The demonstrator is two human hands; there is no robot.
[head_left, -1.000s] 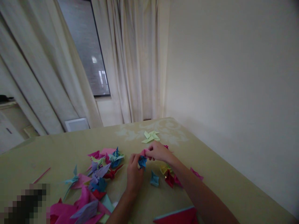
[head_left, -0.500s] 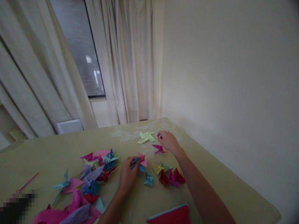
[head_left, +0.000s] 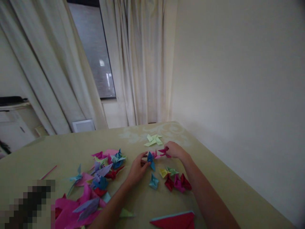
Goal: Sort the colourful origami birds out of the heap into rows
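My left hand (head_left: pixel 139 167) is at the middle of the table with thumb and fingers apart. Its thumb tip is at a blue folded-paper piece (head_left: pixel 150 160), touching or very close to it. Just behind lies a pink folded-paper piece (head_left: pixel 155 154), partly hidden. My right hand (head_left: pixel 176 150) has its fingers closed on a magenta folded-paper piece (head_left: pixel 164 151), right beside the pink one. Beyond the hands rests a pale green paper pinwheel (head_left: pixel 153 140). A light blue folded piece (head_left: pixel 153 182) sits nearer me.
A heap of colourful folded paper (head_left: pixel 102 171), some shaped like cranes, spreads on the left. Red, magenta, yellow and green pieces (head_left: pixel 177 181) cluster near my right forearm. A red folded sheet (head_left: pixel 176 221) lies at the front. A thin pink stick (head_left: pixel 49 172) is far left.
My right hand has come down onto the magenta piece. My left hand has opened from the blue and pink pieces, which now stand farther back, near the magenta one. The view has turned slightly left.
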